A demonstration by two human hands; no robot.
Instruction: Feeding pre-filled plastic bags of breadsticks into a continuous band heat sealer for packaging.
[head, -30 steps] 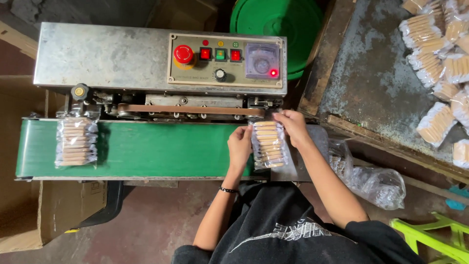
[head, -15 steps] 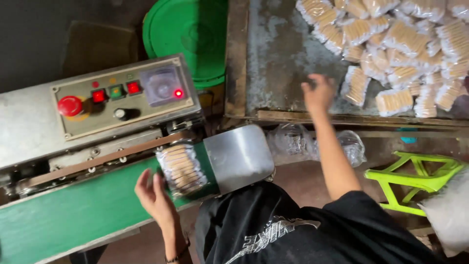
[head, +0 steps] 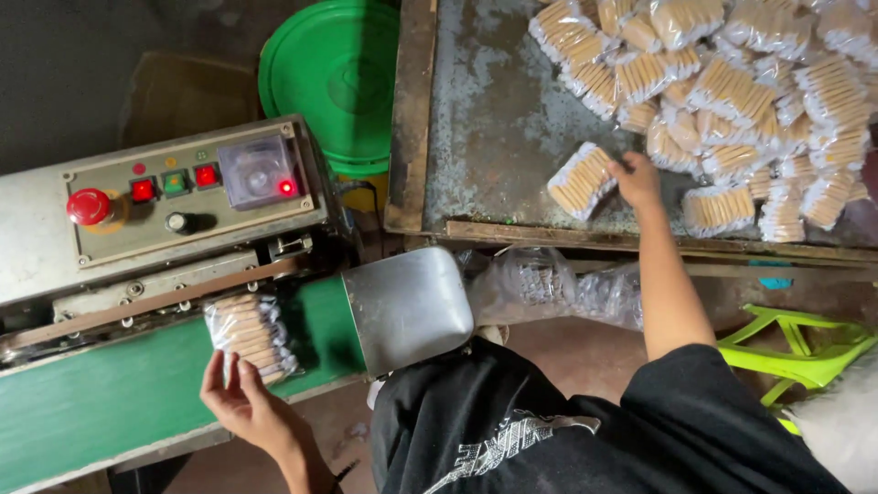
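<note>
I am resting my left hand (head: 245,402) open at the near edge of the green conveyor belt (head: 110,402), its fingertips touching the clear packet of biscuit sticks (head: 249,334) that is lying on the belt under the sealing machine (head: 174,229), just left of the metal end plate (head: 407,306). My right hand (head: 637,180) is reaching across the worn metal tray (head: 485,128), its fingers closing on the end of another packet (head: 582,180) lying apart from the big heap of packets (head: 732,91). A green lid (head: 334,78) is sitting behind the machine.
</note>
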